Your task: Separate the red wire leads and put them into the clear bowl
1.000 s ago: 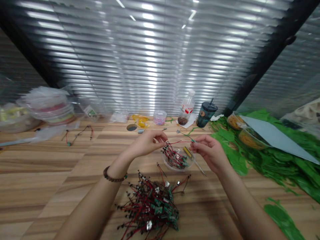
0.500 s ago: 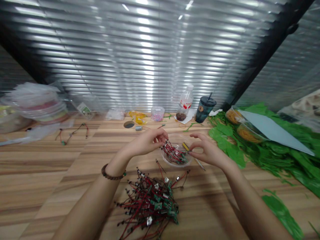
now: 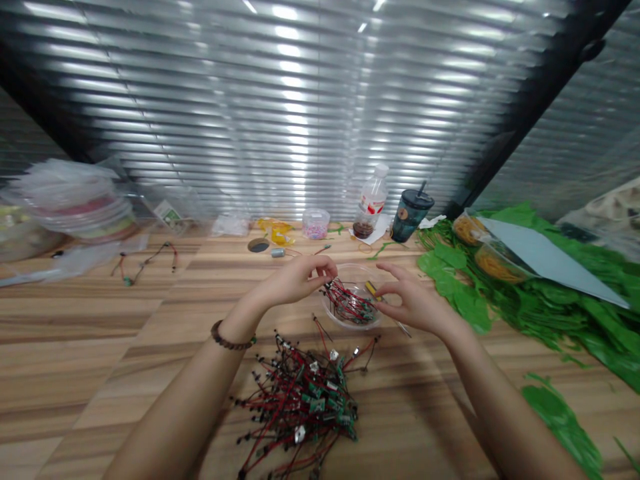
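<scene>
A clear round plastic bowl (image 3: 356, 325) holds a bundle of red and black wires (image 3: 353, 303) with small green circuit boards. My left hand (image 3: 305, 277) is closed at the bowl's left rim, its fingertips pinching the black-tipped ends of these wires. My right hand (image 3: 413, 297) is over the right rim with thumb and fingers apart, the thumb tip close to the boards' ends. Beside its fingertips a yellow-handled tool (image 3: 371, 289) leans in the bowl, its thin metal shaft sticking out under the hand. Closer to me lies a large tangled pile of similar wired boards (image 3: 310, 400).
Along the back stand a small tub of pink pieces (image 3: 315, 224), a bottle (image 3: 370, 203) and a dark tumbler (image 3: 410, 217). Green plastic leaves (image 3: 555, 307) cover the right side. Stacked plastic containers (image 3: 75, 200) and a loose wired board (image 3: 145, 267) are at the left.
My right thumb and index finger have spread a little further apart near the boards. My left hand keeps its pinch on the wires, and the view has shifted slightly.
</scene>
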Demonstrator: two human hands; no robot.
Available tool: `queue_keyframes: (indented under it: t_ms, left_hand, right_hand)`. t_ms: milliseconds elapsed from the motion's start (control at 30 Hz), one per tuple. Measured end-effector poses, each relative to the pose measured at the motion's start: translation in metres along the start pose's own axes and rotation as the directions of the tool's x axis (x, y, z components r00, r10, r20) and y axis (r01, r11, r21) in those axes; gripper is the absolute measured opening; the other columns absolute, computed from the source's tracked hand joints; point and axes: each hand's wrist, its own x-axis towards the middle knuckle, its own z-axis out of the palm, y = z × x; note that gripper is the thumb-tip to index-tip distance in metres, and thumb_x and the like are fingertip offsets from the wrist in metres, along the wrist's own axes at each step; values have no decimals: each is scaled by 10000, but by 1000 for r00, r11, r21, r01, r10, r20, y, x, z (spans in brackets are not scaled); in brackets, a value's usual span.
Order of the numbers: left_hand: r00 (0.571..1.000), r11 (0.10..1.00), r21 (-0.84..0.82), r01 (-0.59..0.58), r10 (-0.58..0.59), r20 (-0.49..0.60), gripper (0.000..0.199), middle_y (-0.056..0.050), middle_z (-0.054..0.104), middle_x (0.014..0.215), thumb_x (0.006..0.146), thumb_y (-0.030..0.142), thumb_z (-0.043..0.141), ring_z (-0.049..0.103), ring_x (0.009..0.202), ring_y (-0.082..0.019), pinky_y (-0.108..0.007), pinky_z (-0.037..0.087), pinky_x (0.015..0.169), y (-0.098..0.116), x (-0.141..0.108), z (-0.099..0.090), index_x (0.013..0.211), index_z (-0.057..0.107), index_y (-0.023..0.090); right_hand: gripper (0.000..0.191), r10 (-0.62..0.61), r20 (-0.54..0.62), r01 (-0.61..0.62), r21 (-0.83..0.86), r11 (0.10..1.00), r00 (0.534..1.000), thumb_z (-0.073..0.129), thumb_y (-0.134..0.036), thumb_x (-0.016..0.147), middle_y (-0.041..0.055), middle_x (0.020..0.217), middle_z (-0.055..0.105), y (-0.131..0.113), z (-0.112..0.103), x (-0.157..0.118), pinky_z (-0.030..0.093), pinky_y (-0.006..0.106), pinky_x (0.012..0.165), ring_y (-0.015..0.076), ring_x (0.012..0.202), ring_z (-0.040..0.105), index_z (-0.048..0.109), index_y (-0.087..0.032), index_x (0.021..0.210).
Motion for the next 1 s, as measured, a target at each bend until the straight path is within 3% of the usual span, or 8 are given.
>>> queue_keyframes:
  t_ms: [233,367,500,700,767,867,1000]
  left_hand:
    - [995,998,-26,-62,60,-79,207,-7,645,893,849,266,478,540,785,-30,-145,423,724,2,1,3,932,627,148]
    - [987,995,-49,-87,79,-137,185,-4,646,895,841,244,489,547,788,-23,-135,432,729,5,1,4,915,628,148]
    - [976,993,-63,-98,84,-203,181,-7,645,904,841,237,483,553,790,-23,-136,441,731,5,2,6,911,624,147]
    - [990,997,40,-61,66,-125,193,-7,646,897,845,223,460,545,788,-35,-160,438,739,-4,6,13,919,625,154]
    - [987,996,81,-41,53,-152,203,-9,643,922,850,230,450,551,829,-46,-177,440,774,-7,7,14,931,622,157]
    - [970,992,119,-41,68,-232,225,-13,631,972,857,279,445,552,878,-57,-185,438,793,-7,4,7,951,613,162]
    - [964,975,221,1,58,-258,269,-10,626,1008,863,353,443,549,885,-62,-182,429,781,8,-14,-20,990,605,178]
  right_hand:
    - [95,117,17,-117,-41,992,993,668,-185,699,227,1353,468,-17,13,12,360,414,1011,307,1274,431,749,-142,723]
    - [98,114,18,-114,-19,993,993,662,-178,680,234,1348,474,-19,11,12,367,371,1007,299,1297,410,748,-135,700]
    - [145,120,-35,-121,-34,992,992,637,-211,720,230,1360,463,-18,10,11,328,379,1042,301,1321,375,760,-138,745]
    - [215,121,81,-111,-114,987,989,603,-185,748,262,1424,362,-23,13,10,322,445,1037,321,1349,317,752,-115,885]
    - [240,110,86,-101,-110,989,990,606,-218,766,272,1414,368,-24,12,9,328,441,1036,325,1350,314,737,-97,927]
    - [251,65,42,-61,-76,995,997,599,-262,795,250,1395,405,-21,7,7,334,410,1042,319,1342,335,730,-101,938]
    - [256,31,-75,-34,-39,999,997,627,-294,789,196,1329,488,-17,-2,4,363,429,1020,327,1280,417,723,-137,967]
